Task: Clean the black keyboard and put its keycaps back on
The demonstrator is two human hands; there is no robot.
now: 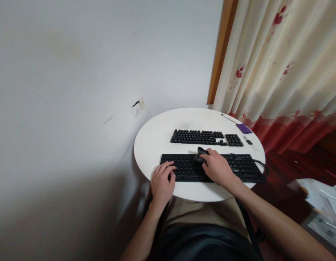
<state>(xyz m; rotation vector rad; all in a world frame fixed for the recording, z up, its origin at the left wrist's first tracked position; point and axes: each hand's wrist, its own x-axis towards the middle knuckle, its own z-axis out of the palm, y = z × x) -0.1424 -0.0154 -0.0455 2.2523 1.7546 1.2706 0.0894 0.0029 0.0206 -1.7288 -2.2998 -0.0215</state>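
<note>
A black keyboard [188, 168] with its keycaps off lies along the near side of the round white table [154, 139]. My left hand [164, 181] rests on its left end, fingers apart and laid over the edge and top. Closed around a small dark grey, rounded tool [200, 155], my right hand [218, 166] is over the middle of the keyboard. The tool's kind is unclear, and my fingers hide part of it. Behind the keyboard, loose black keycaps [195, 137] lie in rows in keyboard layout, with a separate number block [233, 140] at the right.
A purple cloth [243, 128], a thin stick-like tool [229, 119] and a small dark-and-clear item [249, 142] lie at the table's right. A black cable [261, 164] loops off the keyboard. The wall [102, 90] is at left, the curtain [265, 72] at right, plastic bags [320, 195] on the floor.
</note>
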